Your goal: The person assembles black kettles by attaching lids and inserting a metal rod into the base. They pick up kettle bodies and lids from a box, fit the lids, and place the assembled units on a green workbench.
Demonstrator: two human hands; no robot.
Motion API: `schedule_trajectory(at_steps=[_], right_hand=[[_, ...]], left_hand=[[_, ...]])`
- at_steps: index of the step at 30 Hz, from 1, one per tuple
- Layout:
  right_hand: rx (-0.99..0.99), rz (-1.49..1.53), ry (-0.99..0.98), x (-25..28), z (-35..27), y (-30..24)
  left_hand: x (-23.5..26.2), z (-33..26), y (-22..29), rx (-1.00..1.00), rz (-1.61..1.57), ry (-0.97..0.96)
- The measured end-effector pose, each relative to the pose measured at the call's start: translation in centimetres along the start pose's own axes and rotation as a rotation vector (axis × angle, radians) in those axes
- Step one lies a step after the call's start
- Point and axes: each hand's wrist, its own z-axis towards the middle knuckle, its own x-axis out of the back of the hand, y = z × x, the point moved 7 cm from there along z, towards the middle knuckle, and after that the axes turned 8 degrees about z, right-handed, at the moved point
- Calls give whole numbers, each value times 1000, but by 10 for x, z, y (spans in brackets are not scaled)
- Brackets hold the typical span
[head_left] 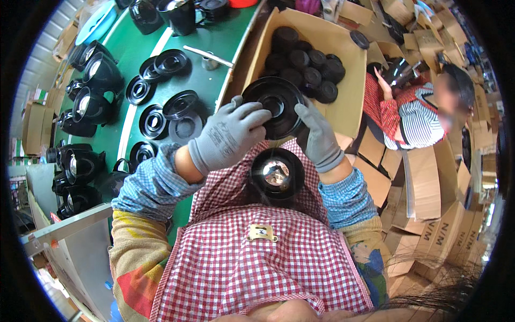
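Our left hand (232, 133) and right hand (322, 137), half curled, hold one black disc (278, 124); the pot (277, 174) looks unfinished (more discs (153, 123) wait).

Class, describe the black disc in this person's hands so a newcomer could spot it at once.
Find the open cardboard box beside the green table. At its near end, between the gray-gloved left hand and right hand, is a ringed black disc. Unlike the similar discs on the table, it is held up.
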Motion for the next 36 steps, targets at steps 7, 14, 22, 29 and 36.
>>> schedule_trajectory(at_steps=[7,14,22,29,36], right_hand=[[65,189,36,41,-84,-2],[193,-84,-187,24,-120,23],[422,-382,-206,11,-123,26],[491,-467,-181,7,-117,25],[490,-489,-203,3,-108,24]], left_hand=[[-42,-36,-6,535,-1143,207],[-81,-27,41,335,-1380,69],[-88,-36,59,175,-1083,143],[-89,-39,57,74,-1040,229],[-87,-42,55,49,-985,239]])
